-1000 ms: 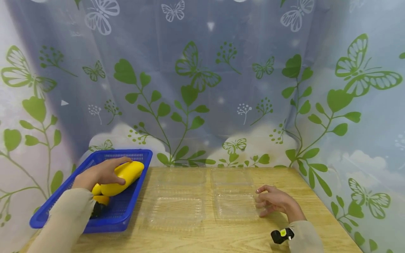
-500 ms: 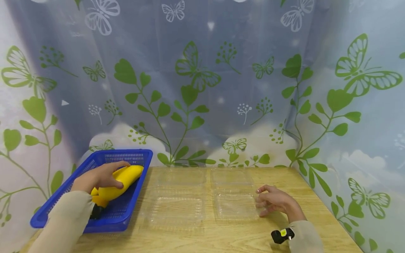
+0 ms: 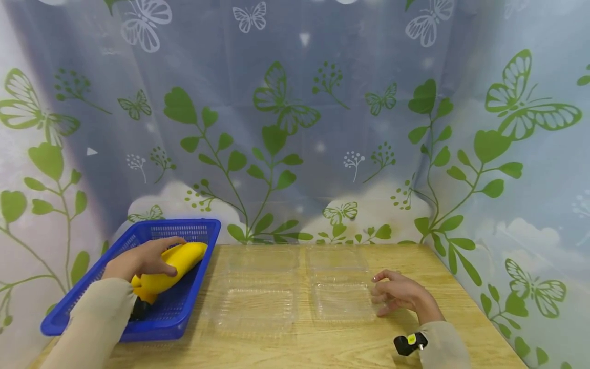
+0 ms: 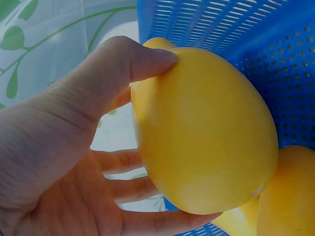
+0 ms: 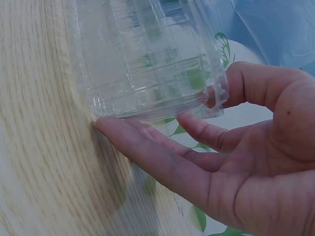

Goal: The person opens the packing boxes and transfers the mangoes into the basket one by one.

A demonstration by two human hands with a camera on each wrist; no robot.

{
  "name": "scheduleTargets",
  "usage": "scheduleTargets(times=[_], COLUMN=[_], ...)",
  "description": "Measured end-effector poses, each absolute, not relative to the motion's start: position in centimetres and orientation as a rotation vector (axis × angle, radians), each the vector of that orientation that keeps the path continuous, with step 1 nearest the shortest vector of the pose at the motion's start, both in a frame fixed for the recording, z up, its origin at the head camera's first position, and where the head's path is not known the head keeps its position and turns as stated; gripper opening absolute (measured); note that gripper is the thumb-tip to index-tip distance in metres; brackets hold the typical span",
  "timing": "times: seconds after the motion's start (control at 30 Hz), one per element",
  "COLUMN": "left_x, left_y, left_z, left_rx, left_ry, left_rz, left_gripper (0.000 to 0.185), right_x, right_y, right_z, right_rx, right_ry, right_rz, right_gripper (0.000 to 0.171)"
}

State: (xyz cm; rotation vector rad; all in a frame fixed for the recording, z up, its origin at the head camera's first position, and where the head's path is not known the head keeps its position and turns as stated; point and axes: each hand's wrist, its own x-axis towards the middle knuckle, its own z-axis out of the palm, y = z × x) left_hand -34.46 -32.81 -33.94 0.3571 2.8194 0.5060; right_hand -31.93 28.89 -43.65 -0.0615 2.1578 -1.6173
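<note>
Left hand (image 3: 140,260): lower left of the head view, thumb and fingers wrapped round a yellow fruit (image 3: 171,268), held just above the floor of the blue basket (image 3: 206,241).
Right hand (image 3: 400,293): lower right of the frame, fingers loosely bent, tips touching the edge of the right clear tray (image 3: 342,287); gripping nothing.
Basket contents: more yellow fruit (image 3: 146,295) beneath the held one.
Centre: second clear tray (image 3: 260,289) just beside the first, both open on the wooden surface (image 3: 322,343).
Backdrop: butterfly curtain (image 3: 295,118) across the top.
</note>
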Motion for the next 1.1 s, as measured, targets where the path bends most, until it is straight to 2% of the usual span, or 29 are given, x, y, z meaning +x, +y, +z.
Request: scheduleTargets(times=[1.1], left_x=[-34.3], left_y=[-32.1], left_z=[-35.2], left_rx=[0.135], left_ry=[2.640], left_rz=[0.591], left_gripper=[0.088], right_x=[-31.9], right_y=[28.7], right_z=[-43.6], right_rx=[-0.036], right_ry=[2.191], right_rz=[-1.608], right_gripper=[0.051])
